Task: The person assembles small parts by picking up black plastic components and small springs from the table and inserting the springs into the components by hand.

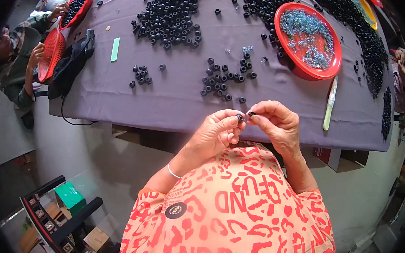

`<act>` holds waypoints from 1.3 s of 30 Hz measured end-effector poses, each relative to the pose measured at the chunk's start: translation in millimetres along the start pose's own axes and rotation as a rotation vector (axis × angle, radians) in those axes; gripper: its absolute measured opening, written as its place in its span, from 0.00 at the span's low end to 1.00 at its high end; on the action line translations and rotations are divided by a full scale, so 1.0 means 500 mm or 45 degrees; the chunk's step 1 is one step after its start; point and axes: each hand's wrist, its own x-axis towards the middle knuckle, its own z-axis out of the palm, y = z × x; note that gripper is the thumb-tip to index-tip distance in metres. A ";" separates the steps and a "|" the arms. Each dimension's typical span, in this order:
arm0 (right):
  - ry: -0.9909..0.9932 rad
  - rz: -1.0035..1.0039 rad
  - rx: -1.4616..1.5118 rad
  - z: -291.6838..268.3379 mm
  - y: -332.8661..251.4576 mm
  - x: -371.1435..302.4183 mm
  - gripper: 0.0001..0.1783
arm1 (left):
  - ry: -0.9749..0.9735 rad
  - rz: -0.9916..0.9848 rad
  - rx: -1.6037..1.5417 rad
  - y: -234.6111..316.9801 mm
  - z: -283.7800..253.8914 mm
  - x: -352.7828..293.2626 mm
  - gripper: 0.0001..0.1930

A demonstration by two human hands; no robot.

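Observation:
At the table's near edge, my left hand pinches a round black cap-like part with a hole in it. Close beside it, my right hand holds a small black piece between thumb and fingertips. The two parts are nearly touching; whether they meet I cannot tell. Just beyond my hands lies a loose group of round black parts, with a smaller cluster to its left. A few small coil springs lie past them.
A red plate of small shiny springs stands at right, near a green-handled knife. Black parts heap at the back; small black pieces pile along the right. At far left another person handles red baskets.

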 end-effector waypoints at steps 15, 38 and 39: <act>-0.027 -0.474 -0.605 0.009 -0.013 0.005 0.12 | 0.020 0.014 -0.028 -0.007 -0.003 0.000 0.08; -0.154 -0.519 -0.813 0.010 0.001 0.003 0.13 | 0.127 0.014 0.274 -0.002 -0.007 -0.011 0.09; -0.152 -0.523 -0.814 0.010 0.000 0.001 0.13 | 0.124 -0.003 0.279 -0.001 -0.008 -0.013 0.10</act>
